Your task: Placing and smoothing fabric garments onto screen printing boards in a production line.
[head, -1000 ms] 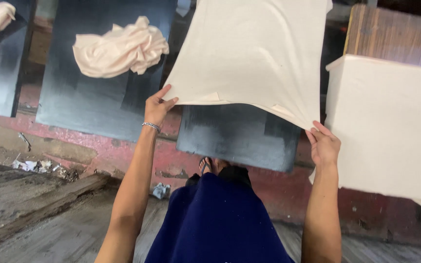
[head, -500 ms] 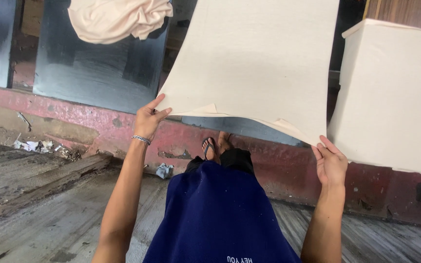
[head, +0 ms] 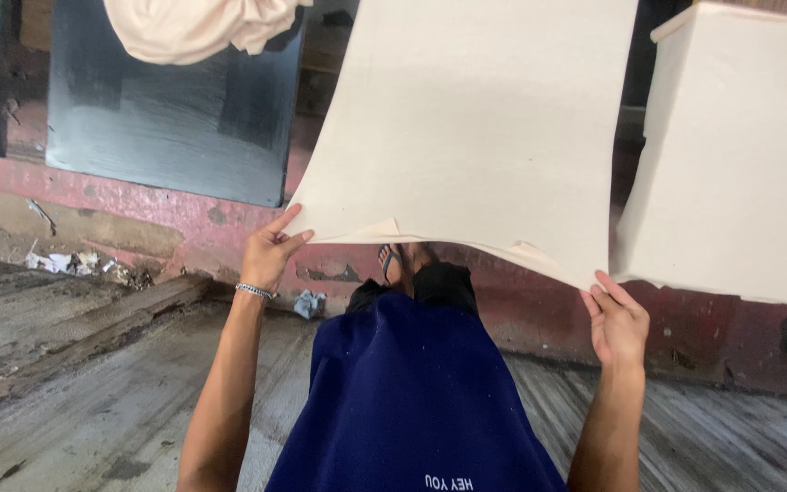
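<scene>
The dark metal bench [head: 175, 137] stands far off, behind a red painted ledge [head: 138, 214]. A crumpled pale cloth [head: 193, 27] lies on it at the far left. On the right a stack of cream cloth [head: 740, 173] hangs over its edge.

The big cream cloth sheet [head: 475, 128] is held up in the middle, stretched between the two hands. It looks like two layers, because the bottom edge splits open a little.

The left hand [head: 270, 251] is closed on the sheet's bottom left corner, thumb on top and fingers under. The right hand [head: 617, 319] is closed on the bottom right corner, lower down and nearer.

The grip is only on the corners. If one hand lets go a bit, I think that corner may slip out and the sheet may drop. The wooden floor [head: 75, 383] looks dirty, with paper scraps [head: 66, 262] near the ledge, so the cloth could get dirty. Only one layer may be pinched, so the layers could slide apart. The right side is close to the stack and could brush against it and pull it down.
</scene>
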